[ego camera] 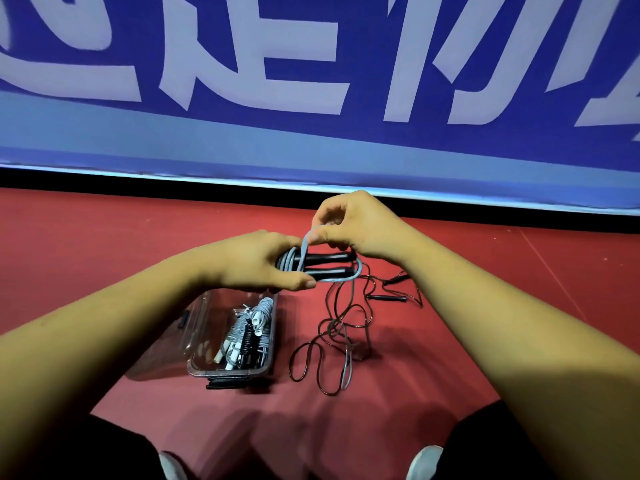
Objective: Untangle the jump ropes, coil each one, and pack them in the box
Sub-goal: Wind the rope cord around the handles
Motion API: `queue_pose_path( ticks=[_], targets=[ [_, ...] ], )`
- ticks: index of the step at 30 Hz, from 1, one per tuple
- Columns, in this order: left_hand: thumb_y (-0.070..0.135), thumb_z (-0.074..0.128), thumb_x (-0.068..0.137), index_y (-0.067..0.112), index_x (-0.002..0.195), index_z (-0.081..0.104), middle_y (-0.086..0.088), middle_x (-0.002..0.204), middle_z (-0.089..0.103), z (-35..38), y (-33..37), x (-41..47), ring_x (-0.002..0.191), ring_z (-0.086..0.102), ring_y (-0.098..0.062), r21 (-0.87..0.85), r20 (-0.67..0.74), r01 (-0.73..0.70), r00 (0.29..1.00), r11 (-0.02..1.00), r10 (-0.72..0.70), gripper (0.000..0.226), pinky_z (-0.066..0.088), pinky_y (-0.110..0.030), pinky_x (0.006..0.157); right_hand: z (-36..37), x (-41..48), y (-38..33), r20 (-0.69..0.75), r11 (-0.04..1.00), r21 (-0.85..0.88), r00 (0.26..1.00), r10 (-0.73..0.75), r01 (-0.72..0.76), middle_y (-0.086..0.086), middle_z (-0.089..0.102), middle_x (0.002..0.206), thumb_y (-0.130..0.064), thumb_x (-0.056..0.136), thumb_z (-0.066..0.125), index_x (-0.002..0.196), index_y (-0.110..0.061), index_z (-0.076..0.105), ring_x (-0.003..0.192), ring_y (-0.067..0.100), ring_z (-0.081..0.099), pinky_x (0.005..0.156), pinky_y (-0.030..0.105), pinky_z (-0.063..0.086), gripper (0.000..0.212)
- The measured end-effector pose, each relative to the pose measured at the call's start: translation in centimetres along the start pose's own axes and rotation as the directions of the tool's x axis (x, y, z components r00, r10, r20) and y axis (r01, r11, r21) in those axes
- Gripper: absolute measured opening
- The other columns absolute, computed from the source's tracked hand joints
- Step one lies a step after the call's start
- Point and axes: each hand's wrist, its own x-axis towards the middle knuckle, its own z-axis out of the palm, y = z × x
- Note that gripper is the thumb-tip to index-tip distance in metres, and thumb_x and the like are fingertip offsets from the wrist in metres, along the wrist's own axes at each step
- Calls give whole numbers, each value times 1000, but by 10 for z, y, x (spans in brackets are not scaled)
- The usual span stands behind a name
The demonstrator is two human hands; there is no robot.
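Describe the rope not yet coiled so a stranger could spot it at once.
On the red floor under the blue banner sits a clear box. Right of it a thin dark rope sprawls in loose loops, black handles at its far end. Unlike the grey rope gripped by the left hand and right hand and the coils in the box, it lies loose, unheld.

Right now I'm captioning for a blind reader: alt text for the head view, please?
The left hand grips a blue jump rope bundled with black handles while the right hand pinches its loop. Below, a clear box holds coiled ropes; a dark rope lies tangled on the red floor.
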Motion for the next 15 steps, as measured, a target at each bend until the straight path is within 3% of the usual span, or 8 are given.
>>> queue_pose_path(
  ticks=[3,6,8,10,12,15],
  targets=[
    [32,70,91,20,110,58,-7,68,58,-6,1,-6,53,45,-22,-303,13,-18,1000,953,23,25,36,-25,43,-3,0,13,74,959,273,996,56,-75,-4,64,70,-3,87,68,89,-2,66,59,4,57,59,16,46,3],
    [36,71,87,12,108,52,-8,68,57,-7,1,-8,54,38,-24,-456,-22,-61,998,888,57,37,30,-28,44,3,0,27,151,863,461,977,153,-207,13,58,79,12,88,53,100,7,62,62,14,57,59,24,49,16],
    [39,71,84,21,108,51,-7,68,57,-7,1,-9,54,36,-23,-509,-92,-96,994,856,57,36,30,-29,46,11,0,32,187,800,538,963,194,-265,11,57,74,6,91,53,107,7,61,62,16,55,62,31,51,19],
    [31,68,92,29,120,48,-10,70,57,-8,1,-7,53,34,-21,-542,-169,-126,985,831,39,34,29,-27,47,19,0,35,222,760,568,948,230,-317,6,56,67,-8,96,55,98,-3,66,61,16,53,64,35,53,13],
    [21,59,98,33,128,50,-14,73,56,-9,2,-4,49,33,-18,-567,-233,-144,972,811,9,33,27,-26,46,25,-1,32,247,769,540,938,245,-343,5,51,62,-20,101,50,90,-9,65,57,17,48,61,32,48,22],
    [22,57,99,29,118,58,-19,75,55,-11,1,0,46,33,-17,-579,-279,-104,957,808,-77,21,26,-25,46,30,0,27,234,827,434,931,280,-357,2,40,58,-31,105,41,97,-9,58,49,13,33,50,25,33,29]
  ],
)
